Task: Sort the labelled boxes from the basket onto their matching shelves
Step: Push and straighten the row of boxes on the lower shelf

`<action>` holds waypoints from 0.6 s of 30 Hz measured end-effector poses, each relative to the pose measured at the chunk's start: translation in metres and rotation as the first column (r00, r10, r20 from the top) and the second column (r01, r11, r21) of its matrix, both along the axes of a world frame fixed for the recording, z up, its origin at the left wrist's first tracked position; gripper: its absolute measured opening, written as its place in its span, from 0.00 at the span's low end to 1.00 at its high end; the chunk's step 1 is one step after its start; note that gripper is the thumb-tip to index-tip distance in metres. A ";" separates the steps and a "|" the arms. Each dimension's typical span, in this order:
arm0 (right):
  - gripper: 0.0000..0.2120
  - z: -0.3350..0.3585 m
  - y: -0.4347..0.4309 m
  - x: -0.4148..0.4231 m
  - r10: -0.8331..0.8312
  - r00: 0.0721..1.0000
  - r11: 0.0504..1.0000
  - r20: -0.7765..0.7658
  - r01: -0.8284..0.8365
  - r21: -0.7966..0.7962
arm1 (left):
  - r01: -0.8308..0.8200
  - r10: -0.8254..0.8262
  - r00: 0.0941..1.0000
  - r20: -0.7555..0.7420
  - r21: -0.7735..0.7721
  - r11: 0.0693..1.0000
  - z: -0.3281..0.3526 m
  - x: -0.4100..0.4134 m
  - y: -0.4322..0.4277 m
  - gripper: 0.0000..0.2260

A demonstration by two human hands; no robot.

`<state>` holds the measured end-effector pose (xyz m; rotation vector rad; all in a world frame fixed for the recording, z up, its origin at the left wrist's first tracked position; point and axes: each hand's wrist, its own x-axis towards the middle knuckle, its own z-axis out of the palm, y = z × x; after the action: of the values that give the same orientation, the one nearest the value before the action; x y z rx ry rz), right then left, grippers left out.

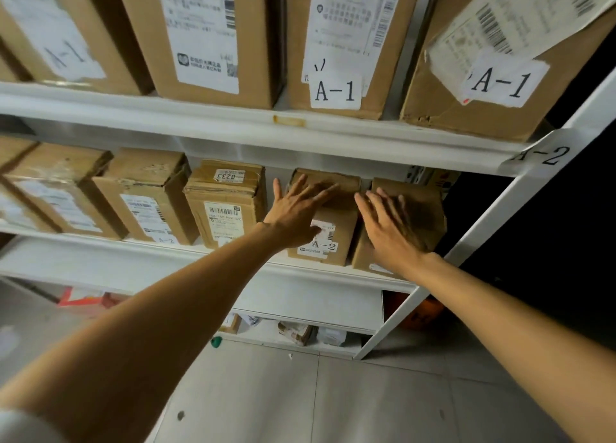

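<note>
Both arms reach to the middle shelf of a white rack, tagged A-2 on its right post. My left hand lies flat with straight, spread fingers on a cardboard box labelled A-2. My right hand presses with straight fingers on the neighbouring brown box at the shelf's right end. The two boxes stand side by side. No basket is in view.
More A-2 boxes fill the shelf to the left. Large cardboard boxes labelled A-1 stand on the shelf above. Small parcels lie on the bottom shelf, above a grey tiled floor. A dark gap lies right of the rack.
</note>
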<state>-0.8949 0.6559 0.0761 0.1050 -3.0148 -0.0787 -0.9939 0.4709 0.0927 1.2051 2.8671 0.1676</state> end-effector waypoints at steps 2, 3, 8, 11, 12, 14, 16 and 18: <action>0.39 0.002 -0.023 -0.007 0.146 0.987 0.988 -0.069 -0.141 0.070 | -0.049 0.050 0.999 -0.020 0.048 0.998 0.004 0.002 -0.027 0.40; 0.38 0.002 -0.038 -0.013 0.208 0.975 0.976 -0.083 -0.202 0.076 | -0.065 0.066 0.998 -0.018 0.076 0.995 0.006 0.001 -0.044 0.39; 0.29 0.013 -0.126 -0.045 0.306 0.949 0.945 -0.078 -0.313 -0.095 | -0.174 0.184 0.981 -0.053 0.157 0.972 0.019 -0.017 -0.145 0.35; 0.26 0.014 -0.170 -0.072 0.313 0.945 0.943 -0.091 -0.321 -0.086 | -0.265 0.284 0.954 -0.090 0.178 0.947 0.029 -0.035 -0.198 0.31; 0.27 0.014 -0.182 -0.082 0.298 0.951 0.948 -0.087 -0.305 -0.091 | -0.267 0.289 0.950 -0.116 0.175 0.948 0.030 -0.044 -0.213 0.28; 0.29 0.015 -0.203 -0.099 0.240 0.969 0.962 -0.051 -0.244 -0.121 | -0.276 0.297 0.945 -0.137 0.154 0.949 0.029 -0.065 -0.241 0.26; 0.33 0.016 -0.218 -0.116 0.170 0.985 0.974 0.027 -0.163 -0.160 | -0.312 0.321 0.942 -0.095 0.102 0.945 0.026 -0.088 -0.262 0.29; 0.38 0.018 -0.230 -0.129 0.108 0.982 0.977 0.157 -0.076 -0.199 | -0.327 0.328 0.943 -0.054 0.030 0.945 0.023 -0.108 -0.278 0.34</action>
<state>-1.0242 0.4258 0.0945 0.2442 -3.1581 0.2417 -1.1022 0.1934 0.1152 0.7352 3.1037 0.1708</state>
